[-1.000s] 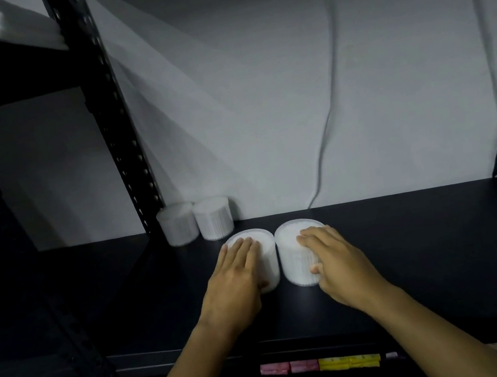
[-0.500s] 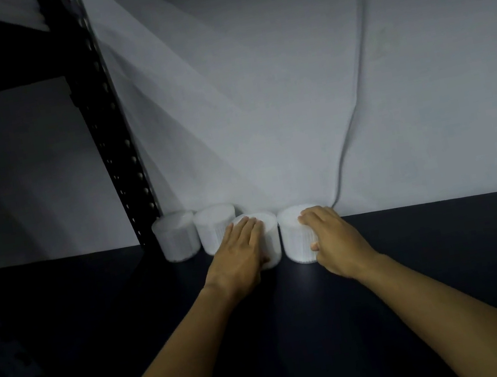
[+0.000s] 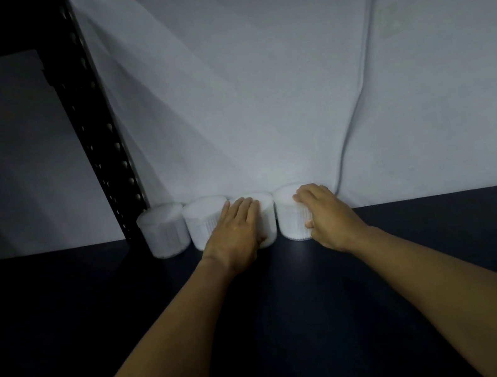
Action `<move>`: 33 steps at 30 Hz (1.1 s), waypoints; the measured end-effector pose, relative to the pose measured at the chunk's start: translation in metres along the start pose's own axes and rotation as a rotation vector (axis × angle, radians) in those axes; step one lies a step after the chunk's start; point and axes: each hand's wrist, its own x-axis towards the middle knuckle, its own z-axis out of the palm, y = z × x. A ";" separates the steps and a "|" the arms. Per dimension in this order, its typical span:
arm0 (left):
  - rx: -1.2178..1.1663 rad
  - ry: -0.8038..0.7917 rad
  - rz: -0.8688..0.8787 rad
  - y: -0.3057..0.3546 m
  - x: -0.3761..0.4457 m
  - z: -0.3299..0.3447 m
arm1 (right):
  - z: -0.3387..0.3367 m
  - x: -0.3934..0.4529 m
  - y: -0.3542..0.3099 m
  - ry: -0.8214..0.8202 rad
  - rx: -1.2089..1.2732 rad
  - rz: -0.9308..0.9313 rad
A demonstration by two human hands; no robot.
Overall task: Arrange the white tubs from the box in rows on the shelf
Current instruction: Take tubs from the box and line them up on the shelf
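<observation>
Along the rear edge of the black shelf (image 3: 293,296), against the white backdrop sheet (image 3: 256,87), four white tubs stand upright in one row. The first tub (image 3: 165,233) stands at the rear left corner, just beside the black perforated upright (image 3: 100,148). The second tub (image 3: 205,222) stands immediately to its right; contact between them cannot be confirmed. The third tub (image 3: 266,218) touches the second and is largely covered by the left hand (image 3: 235,234). The fourth tub (image 3: 290,214) stands just beside the third with a narrow gap between them.

The left hand lies over the top and front of the third tub, fingers extended and held together across the lid; the thumb is hidden. The right hand (image 3: 325,214) grips the fourth tub, fingers curved over the lid and the thumb pressed against its front wall. Both forearms extend from the front edge of the shelf toward the row. A fold in the backdrop sheet runs down to the shelf just right of the fourth tub.
</observation>
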 end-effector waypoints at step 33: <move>0.111 -0.069 -0.018 -0.005 0.019 0.006 | -0.010 0.017 -0.010 -0.087 0.005 0.147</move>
